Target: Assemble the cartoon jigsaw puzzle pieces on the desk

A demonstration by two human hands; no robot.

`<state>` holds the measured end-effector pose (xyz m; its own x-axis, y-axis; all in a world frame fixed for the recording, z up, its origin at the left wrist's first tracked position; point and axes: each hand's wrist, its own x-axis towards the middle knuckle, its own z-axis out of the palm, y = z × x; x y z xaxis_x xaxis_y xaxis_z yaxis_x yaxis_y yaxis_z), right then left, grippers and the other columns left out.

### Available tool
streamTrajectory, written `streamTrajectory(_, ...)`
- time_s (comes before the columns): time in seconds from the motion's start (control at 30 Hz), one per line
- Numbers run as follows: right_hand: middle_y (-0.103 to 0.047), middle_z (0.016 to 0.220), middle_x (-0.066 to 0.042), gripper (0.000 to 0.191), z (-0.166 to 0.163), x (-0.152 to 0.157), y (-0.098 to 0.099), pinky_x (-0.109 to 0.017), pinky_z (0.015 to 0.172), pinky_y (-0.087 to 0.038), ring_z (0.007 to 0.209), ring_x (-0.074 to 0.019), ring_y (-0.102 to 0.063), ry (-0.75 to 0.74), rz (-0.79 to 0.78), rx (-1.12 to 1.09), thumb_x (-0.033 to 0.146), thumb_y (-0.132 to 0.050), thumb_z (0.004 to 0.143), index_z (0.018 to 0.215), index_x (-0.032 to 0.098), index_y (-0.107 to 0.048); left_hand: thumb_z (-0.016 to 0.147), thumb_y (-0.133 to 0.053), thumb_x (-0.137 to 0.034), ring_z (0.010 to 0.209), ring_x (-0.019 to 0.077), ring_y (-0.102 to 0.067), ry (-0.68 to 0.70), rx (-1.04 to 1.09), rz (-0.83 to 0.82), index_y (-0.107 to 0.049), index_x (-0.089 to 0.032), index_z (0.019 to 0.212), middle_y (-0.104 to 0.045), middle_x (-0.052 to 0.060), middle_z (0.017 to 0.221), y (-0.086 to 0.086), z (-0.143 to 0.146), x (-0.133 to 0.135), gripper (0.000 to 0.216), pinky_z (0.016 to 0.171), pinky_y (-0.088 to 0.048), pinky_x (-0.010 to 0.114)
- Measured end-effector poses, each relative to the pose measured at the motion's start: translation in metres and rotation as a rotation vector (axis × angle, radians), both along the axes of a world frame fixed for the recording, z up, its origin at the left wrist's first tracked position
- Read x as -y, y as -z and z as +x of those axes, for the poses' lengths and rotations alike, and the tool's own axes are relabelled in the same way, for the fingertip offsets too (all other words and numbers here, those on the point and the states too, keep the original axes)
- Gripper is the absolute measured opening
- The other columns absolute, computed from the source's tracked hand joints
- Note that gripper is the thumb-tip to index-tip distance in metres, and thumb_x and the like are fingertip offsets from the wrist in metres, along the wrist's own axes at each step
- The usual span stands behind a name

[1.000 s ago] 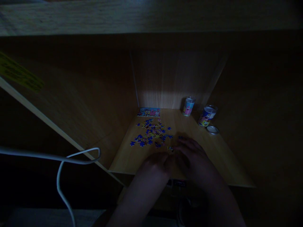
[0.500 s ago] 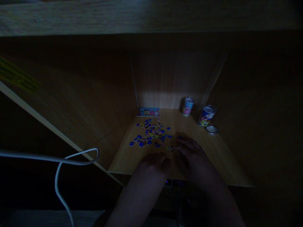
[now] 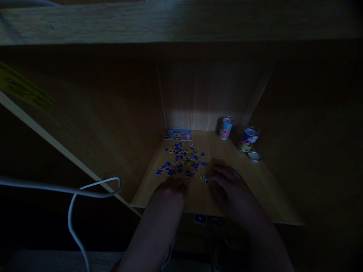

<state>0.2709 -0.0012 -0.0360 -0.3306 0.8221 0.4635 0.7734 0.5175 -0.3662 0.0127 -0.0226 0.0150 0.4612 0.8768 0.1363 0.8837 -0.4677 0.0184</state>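
Loose jigsaw puzzle pieces [image 3: 181, 160], many with blue sides showing, lie spread on the wooden shelf board. My left hand [image 3: 171, 192] is over the board just in front of the pile, fingers curled under; whatever they hold, if anything, is hidden. To the right, my right hand [image 3: 229, 185] rests with fingers stretched out and apart. Beside its thumb side lies a small yellow-and-white puzzle piece or joined cluster [image 3: 203, 179], almost touched by a finger. A dark blue piece [image 3: 216, 165] sits at the fingertips.
A cartoon picture card [image 3: 178, 134] leans or lies at the back left. Two printed cans [image 3: 226, 128] stand at the back right, with a round lid [image 3: 254, 156] beside the nearer one. A white cable [image 3: 70, 223] hangs at left. Wooden walls enclose the board; light is dim.
My left hand has moved left, away from my right hand and closer to the pile's front edge. My right hand stays almost in place. The view has shifted slightly.
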Motion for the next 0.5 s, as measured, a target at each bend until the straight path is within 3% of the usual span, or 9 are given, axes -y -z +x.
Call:
streamTrajectory(0.17,-0.074,0.152,-0.011,0.027,0.0,-0.001,0.001,-0.067,0.128,-0.052,0.151,-0.0355,-0.063,0.011,-0.013,0.0,0.026,-0.069,0.105,0.129,0.03,-0.081,0.102,-0.065,-0.004,0.107,0.0323,-0.079,-0.113,0.087,0.105,-0.081,-0.017,0.109,-0.082,0.014,0.114,0.008,0.006,-0.005,0.021,0.093,-0.068,0.048)
streamTrajectory(0.3,-0.074,0.151,-0.011,0.028,-0.001,-0.001,0.0,-0.066,0.128,-0.052,0.15,-0.0347,-0.064,-0.005,-0.001,0.01,0.024,-0.068,0.105,0.13,0.029,-0.08,0.11,-0.069,-0.017,0.138,0.0364,-0.071,-0.048,0.215,0.127,-0.076,-0.015,0.136,-0.077,0.016,0.145,0.017,0.016,-0.015,0.027,0.122,-0.058,0.057)
streamTrajectory(0.5,-0.075,0.149,-0.011,0.027,-0.002,0.001,-0.002,-0.063,0.127,-0.053,0.149,-0.0339,-0.064,0.005,-0.004,0.023,0.025,-0.067,0.107,0.13,0.029,-0.08,0.114,-0.067,-0.034,0.158,0.0385,-0.058,0.007,0.298,0.125,-0.067,-0.017,0.153,-0.065,0.018,0.167,0.029,0.016,-0.023,0.042,0.133,-0.046,0.066)
